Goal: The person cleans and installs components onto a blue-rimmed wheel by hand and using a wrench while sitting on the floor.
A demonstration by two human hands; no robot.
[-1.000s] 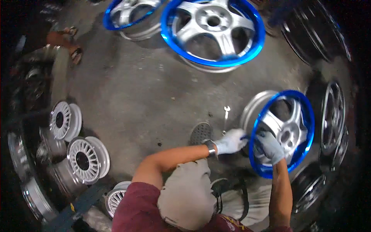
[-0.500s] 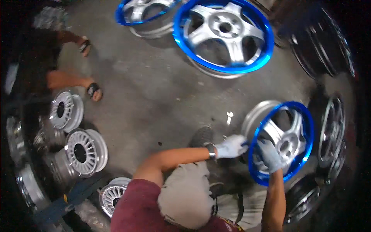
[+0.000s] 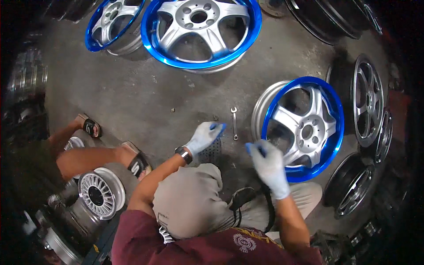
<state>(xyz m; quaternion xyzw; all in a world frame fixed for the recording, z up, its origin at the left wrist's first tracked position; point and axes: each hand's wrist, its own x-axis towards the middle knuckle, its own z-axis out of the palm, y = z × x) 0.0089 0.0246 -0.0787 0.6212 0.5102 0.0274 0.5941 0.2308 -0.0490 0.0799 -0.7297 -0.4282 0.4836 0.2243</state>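
Note:
Both my hands wear white gloves with blue fingertips. My left hand [image 3: 206,136] is raised over the floor left of a combination wrench [image 3: 235,124], its fingers closed together. Whatever it may pinch is too small to make out. My right hand [image 3: 269,168] hovers by the left edge of a silver five-spoke wheel rim [image 3: 289,115] with a shiny blue lip. Its fingers are curled in, and I cannot make out anything in them. The rim leans on the floor beside my bent knee. The wrench lies flat between my hands and the rim.
Two more blue-lipped wheel rims [image 3: 198,33] lie at the far side. Dark and grey rims [image 3: 369,99] stand along the right. On the left are a silver multi-spoke rim [image 3: 98,194] and another person's sandalled feet [image 3: 134,161]. Grey concrete floor [image 3: 110,84] spreads between.
My hands have come off the blue-lipped rim and now hang apart to its left. The view has shifted, so the rims appear elsewhere and the other person's feet sit lower.

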